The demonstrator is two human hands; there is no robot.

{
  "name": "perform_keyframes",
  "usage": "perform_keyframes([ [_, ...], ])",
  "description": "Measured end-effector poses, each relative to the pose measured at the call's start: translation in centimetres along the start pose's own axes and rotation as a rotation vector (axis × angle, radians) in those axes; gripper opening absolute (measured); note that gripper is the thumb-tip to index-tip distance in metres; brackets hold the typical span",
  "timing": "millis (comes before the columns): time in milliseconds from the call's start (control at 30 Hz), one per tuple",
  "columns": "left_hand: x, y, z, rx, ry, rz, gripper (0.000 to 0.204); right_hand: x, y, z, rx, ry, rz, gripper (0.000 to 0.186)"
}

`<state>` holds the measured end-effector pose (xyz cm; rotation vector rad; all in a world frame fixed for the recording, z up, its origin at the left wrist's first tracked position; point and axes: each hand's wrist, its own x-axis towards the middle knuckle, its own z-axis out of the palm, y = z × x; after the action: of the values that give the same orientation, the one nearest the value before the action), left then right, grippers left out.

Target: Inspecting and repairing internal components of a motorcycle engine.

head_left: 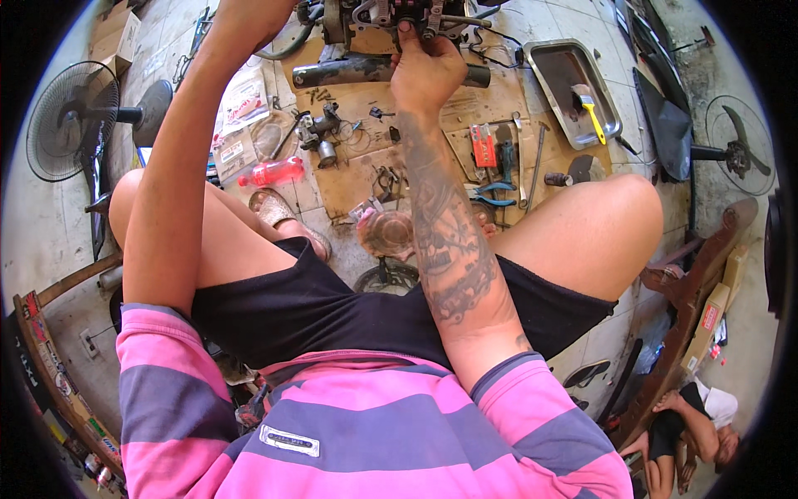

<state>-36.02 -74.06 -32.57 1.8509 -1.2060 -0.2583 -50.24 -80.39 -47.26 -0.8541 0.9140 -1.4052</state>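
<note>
A dark metal engine point(399, 18) with hoses and cables is at the top edge, partly cut off. My right hand point(428, 73) is up against its near side, thumb pressed upward and fingers curled; the small part under the fingertips cannot be made out. To the left of the engine, my left hand point(253, 23) is cut by the picture's edge, so its fingers are hidden. Below the engine a dark metal tube point(345, 73) lies across the cardboard point(357, 179), passing behind my right wrist.
On the cardboard lie a carburetor-like part point(322, 133), a red tool packet point(482, 145), blue-handled pliers point(490, 196) and wrenches point(522, 158). A metal tray point(544, 62) at right holds a yellow-handled brush point(592, 116). A red bottle point(274, 172), fans point(73, 121) and a person point(686, 432) are around.
</note>
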Motion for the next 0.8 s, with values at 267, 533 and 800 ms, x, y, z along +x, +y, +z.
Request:
perform_keyframes([
  [267, -0.8, -0.1, -0.3, 0.017, -0.015, 0.007, 0.02, 0.1, 1.3, 0.2, -0.156, 0.016, -0.147, 0.028],
  [533, -1.3, 0.0, -0.9, 0.099, -0.013, 0.025, 0.021, -0.6, -1.5, 0.3, -0.267, -0.062, -0.19, 0.02],
  [800, 0.7, -4.8, -1.8, 0.018, -0.067, 0.018, 0.028, -0.2, -1.4, 0.6, -0.386, -0.083, -0.197, 0.03],
])
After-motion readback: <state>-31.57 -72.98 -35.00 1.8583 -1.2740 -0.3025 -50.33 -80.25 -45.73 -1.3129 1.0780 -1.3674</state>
